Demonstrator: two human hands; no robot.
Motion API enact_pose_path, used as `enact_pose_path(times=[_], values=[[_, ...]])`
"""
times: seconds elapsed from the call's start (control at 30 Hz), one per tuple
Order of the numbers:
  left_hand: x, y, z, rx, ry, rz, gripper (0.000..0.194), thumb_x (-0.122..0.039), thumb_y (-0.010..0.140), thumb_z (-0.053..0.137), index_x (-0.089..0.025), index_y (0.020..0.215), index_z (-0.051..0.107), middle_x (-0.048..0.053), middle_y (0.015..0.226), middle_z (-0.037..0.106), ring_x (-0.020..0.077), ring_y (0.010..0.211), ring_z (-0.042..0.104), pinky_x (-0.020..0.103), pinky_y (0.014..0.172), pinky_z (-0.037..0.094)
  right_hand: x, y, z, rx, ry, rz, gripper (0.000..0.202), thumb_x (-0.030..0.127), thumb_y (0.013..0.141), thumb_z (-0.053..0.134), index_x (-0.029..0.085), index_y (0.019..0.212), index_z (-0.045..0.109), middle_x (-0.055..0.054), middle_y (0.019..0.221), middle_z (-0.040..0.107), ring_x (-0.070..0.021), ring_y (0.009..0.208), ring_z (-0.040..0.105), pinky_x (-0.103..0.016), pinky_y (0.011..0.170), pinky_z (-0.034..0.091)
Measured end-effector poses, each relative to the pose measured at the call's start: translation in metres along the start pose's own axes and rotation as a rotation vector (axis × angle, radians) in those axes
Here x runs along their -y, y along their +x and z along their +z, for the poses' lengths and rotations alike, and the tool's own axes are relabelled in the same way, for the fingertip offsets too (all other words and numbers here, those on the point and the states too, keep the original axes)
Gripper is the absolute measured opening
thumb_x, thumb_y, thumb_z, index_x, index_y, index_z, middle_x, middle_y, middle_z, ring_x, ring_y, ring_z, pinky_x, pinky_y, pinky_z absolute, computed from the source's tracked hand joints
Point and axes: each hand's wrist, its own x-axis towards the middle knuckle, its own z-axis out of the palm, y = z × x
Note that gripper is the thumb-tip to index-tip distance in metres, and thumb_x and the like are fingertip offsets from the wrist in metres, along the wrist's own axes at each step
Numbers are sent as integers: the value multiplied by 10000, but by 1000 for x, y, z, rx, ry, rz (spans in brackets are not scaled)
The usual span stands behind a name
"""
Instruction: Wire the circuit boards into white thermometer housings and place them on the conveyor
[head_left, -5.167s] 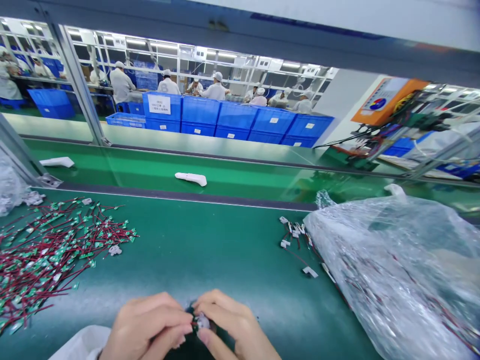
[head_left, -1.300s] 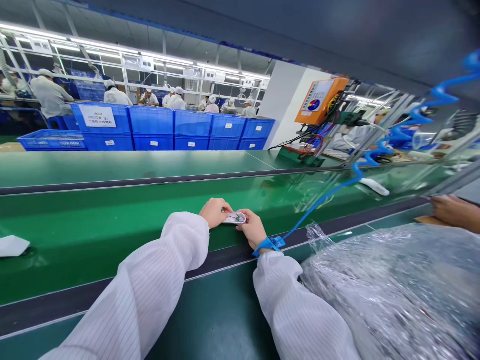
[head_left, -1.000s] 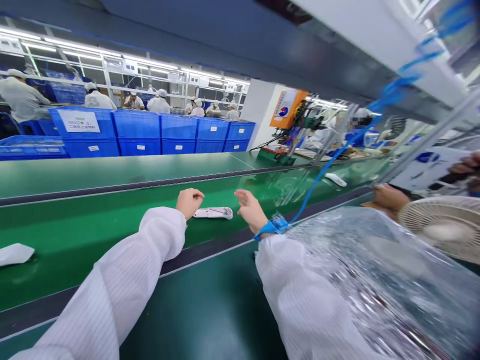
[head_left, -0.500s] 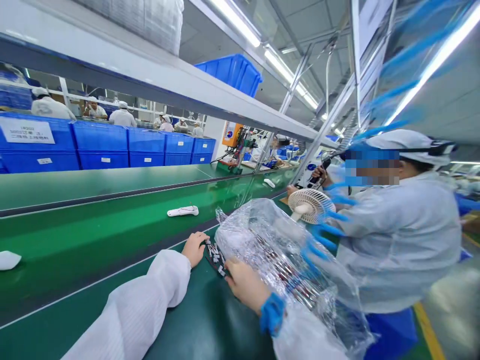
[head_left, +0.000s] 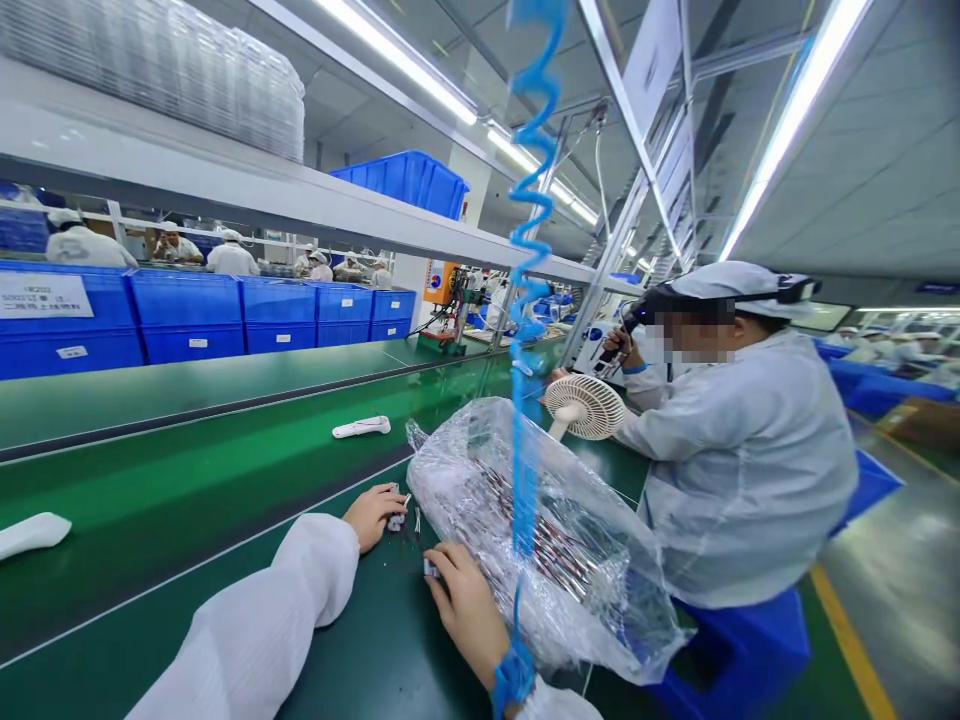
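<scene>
Connectors point(head_left: 430, 567) at two hands point(head_left: 466, 603), one bag point(head_left: 480, 510)

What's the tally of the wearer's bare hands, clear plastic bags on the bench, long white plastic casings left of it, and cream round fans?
Hands (left hand, right hand): 2
Clear plastic bag: 1
White casings left of it: 2
Cream round fan: 1
Total: 6

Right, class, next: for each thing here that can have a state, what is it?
Left hand: fingers over small parts
Right hand: fingers at a small pale part
Plastic bag: bulging, wired parts inside; sealed or not, unclear
Blue coiled cord: hanging, running to right wrist
White shells: lying apart on green belt
Fan: running or not, unclear
Ceiling lights: lit
</scene>
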Motion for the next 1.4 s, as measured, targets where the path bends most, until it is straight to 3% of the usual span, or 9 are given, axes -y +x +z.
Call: enact_pose_path(times=[0.13,0.3,0.4,0.5,0.67,0.87,1.13,1.23,1.4], values=[[4,-33,-16,-27,-91,-63,186,-238,825,461,-159,963,557,69,1093,534,200,1001,494,429,860,385,-5,-11,-11,-42,87,59,299,187,781,396,300,1015,542,-44,866,602,-219,787,573,-335,688,471],[14,-72,-38,-77,-202,-255,172,-240,823,467,-133,912,569,58,990,582,180,906,547,393,794,438,4,-18,-12,-5,179,97,273,224,794,399,199,1026,541,-27,691,594,-168,580,563,-277,551,465],[24,-73,-44,-139,-229,-410,221,-252,826,463,-125,995,525,65,997,564,179,858,560,377,735,466,21,-22,-6,74,212,42,154,204,753,492,207,858,605,5,668,600,-136,576,561,-221,546,449],[29,-57,-41,-162,-238,-503,251,-255,819,474,-133,1036,502,70,1026,543,185,866,551,382,733,464,34,-15,0,112,186,29,153,198,766,497,202,885,593,2,720,601,-129,626,565,-209,572,446],[24,-31,-36,-141,-335,-564,210,-248,818,475,-143,992,529,64,1020,550,178,866,548,372,742,459,25,39,6,111,41,97,193,99,838,379,129,931,546,-63,953,570,-144,905,521,-287,806,410],[16,-44,-63,-343,-591,-682,207,-237,815,481,-131,987,526,58,980,559,164,813,561,348,695,477,11,111,29,300,-134,253,207,270,830,464,155,989,530,-51,1020,551,-166,882,542,-373,759,445],[-32,-91,-118,-691,-1141,-644,89,-115,758,552,-109,843,574,40,840,630,127,746,602,263,694,496,19,143,44,495,-21,390,254,267,822,480,150,1047,499,-62,1053,531,-175,887,542,-371,740,457],[-56,-104,-126,-760,-1338,-638,60,-76,755,542,-113,736,585,71,851,654,119,760,613,196,691,502,32,143,35,478,150,363,243,264,822,480,149,1034,506,-59,1037,537,-169,870,547,-357,727,463],[-87,-120,-132,-837,-1625,-695,167,-59,816,435,-94,849,595,86,812,648,48,507,572,133,474,500,74,119,5,360,581,230,194,240,818,487,125,969,525,-9,802,582,-104,646,565,-275,589,482]])
